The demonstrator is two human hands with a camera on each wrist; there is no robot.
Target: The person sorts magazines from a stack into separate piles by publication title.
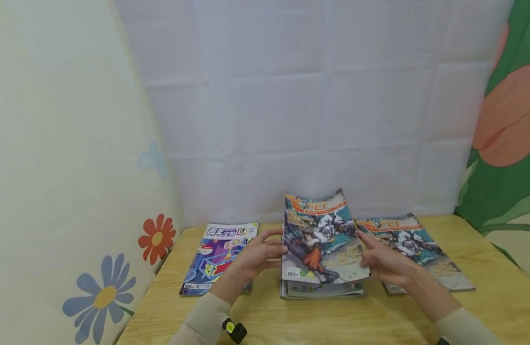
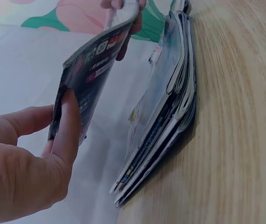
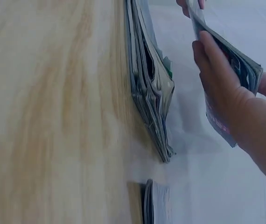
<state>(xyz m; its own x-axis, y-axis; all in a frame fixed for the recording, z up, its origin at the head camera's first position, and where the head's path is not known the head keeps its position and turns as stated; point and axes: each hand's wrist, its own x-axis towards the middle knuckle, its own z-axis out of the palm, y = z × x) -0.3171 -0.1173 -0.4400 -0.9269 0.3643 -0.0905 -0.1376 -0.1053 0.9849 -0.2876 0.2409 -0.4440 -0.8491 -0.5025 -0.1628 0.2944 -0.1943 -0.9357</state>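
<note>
1. The left hand [image 1: 258,256] pinches the left edge of a magazine [image 1: 321,239]. In the left wrist view the thumb [image 2: 70,123] lies on the cover side and the other fingers lie behind the pages.
2. The right hand [image 1: 383,263] grasps the right edge of the same magazine. In the right wrist view its thumb [image 3: 212,60] presses on one face and the other fingers are curled behind it.
3. The magazine is between the two hands and lifted off the wooden table [image 1: 291,318]. Its far end is raised higher than its near end, and the cover with a cartoon figure faces the person.
4. Directly under the held magazine lies a stack of magazines [image 1: 321,290]. The wrist views show that the held one is apart from this stack, with a clear gap between them.
5. Outside the left grip, just beyond the left hand, a blue and purple magazine [image 1: 213,261] lies flat on the table.
6. Outside the right grip, just behind the right hand, another magazine with a similar cover [image 1: 420,249] lies flat.
7. Behind the table hangs a white cloth [image 1: 312,110]. A flowered panel [image 1: 66,191] stands to the left and a green panel with tulips [image 1: 511,143] to the right.
</note>
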